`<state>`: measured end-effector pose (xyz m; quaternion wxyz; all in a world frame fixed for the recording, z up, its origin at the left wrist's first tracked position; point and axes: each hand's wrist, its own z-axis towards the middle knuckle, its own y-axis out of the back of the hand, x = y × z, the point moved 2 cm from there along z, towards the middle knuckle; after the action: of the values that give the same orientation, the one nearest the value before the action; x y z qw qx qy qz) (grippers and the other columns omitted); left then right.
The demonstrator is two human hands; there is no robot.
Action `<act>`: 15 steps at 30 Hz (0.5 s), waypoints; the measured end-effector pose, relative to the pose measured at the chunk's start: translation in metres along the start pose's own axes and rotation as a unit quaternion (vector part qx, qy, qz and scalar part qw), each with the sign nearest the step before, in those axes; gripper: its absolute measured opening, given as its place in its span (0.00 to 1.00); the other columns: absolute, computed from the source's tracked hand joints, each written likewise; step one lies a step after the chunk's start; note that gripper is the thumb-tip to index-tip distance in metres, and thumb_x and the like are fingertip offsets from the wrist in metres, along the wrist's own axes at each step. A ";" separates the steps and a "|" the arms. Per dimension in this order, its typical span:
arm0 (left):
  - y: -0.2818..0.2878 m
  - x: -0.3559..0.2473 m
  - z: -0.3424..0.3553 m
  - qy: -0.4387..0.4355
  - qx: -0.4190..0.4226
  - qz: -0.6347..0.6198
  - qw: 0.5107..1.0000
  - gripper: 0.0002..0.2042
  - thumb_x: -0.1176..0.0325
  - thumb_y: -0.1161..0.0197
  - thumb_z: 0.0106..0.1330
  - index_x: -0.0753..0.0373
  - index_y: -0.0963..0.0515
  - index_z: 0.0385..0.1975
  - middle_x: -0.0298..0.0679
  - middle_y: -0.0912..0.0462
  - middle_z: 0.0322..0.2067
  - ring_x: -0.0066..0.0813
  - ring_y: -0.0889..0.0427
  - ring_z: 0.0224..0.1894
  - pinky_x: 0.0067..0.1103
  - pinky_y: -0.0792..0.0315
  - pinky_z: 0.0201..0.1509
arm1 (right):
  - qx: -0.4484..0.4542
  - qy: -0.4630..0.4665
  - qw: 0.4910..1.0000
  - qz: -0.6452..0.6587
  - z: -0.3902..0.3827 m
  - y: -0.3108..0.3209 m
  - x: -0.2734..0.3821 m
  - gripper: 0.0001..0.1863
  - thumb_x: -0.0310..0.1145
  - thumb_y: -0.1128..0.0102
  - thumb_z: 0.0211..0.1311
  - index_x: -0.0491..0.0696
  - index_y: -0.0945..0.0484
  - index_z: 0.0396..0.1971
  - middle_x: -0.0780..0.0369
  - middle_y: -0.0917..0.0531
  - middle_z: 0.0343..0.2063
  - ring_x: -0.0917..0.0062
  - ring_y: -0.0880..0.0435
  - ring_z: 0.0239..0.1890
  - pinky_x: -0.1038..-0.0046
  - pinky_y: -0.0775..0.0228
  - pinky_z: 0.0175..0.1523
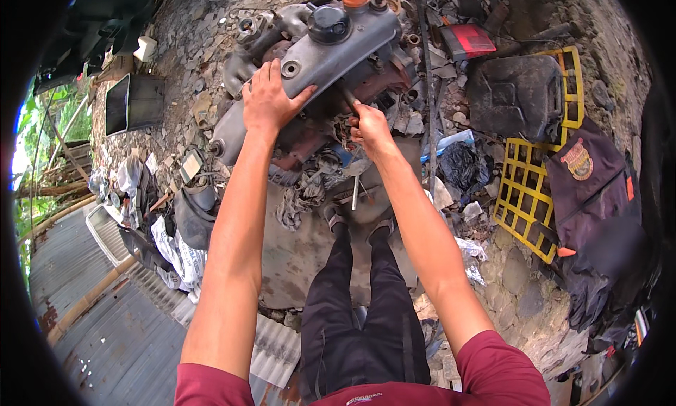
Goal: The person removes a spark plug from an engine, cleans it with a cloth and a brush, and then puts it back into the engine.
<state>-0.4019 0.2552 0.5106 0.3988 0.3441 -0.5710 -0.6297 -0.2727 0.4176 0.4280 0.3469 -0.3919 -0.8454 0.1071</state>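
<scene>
Your R hand, curled round a bar by the cover, may slip w/ hard pushes, L hand spread on it.

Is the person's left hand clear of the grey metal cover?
No, the left hand rests on the grey metal cover, thumb and fingers spread.

Outdoor workshop: engine, stony ground

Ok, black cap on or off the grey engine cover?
On: the black cap sits on top of the grey cover; tightness, can't tell.
</scene>
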 end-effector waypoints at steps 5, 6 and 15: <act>-0.001 0.005 -0.003 -0.001 -0.016 0.002 1.000 0.47 0.29 0.37 0.53 0.63 0.32 0.64 0.45 0.28 0.63 0.42 0.28 0.64 0.43 0.35 0.65 | 0.020 -0.075 0.993 0.093 0.007 -0.012 0.006 0.12 0.43 0.51 0.76 0.50 0.32 0.39 0.71 0.36 0.19 0.85 0.44 0.15 0.77 0.51 0.21; -0.001 0.005 -0.002 -0.003 -0.018 0.002 1.000 0.47 0.29 0.37 0.53 0.63 0.32 0.64 0.45 0.27 0.62 0.42 0.28 0.64 0.43 0.35 0.65 | 0.021 -0.091 0.990 0.105 0.011 -0.011 0.008 0.13 0.43 0.52 0.77 0.49 0.32 0.39 0.71 0.36 0.19 0.85 0.44 0.15 0.77 0.52 0.21; 0.008 -0.003 -0.001 0.002 -0.004 -0.007 1.000 0.46 0.33 0.34 0.54 0.66 0.31 0.63 0.51 0.27 0.62 0.46 0.28 0.65 0.38 0.37 0.68 | 0.032 -0.140 0.978 0.150 0.037 -0.015 0.017 0.15 0.42 0.52 0.76 0.43 0.31 0.39 0.71 0.40 0.16 0.84 0.47 0.14 0.78 0.54 0.21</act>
<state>-0.3993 0.2570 0.5183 0.3968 0.3477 -0.5650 -0.6344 -0.3132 0.4233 0.4161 0.2171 -0.4840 -0.8134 0.2388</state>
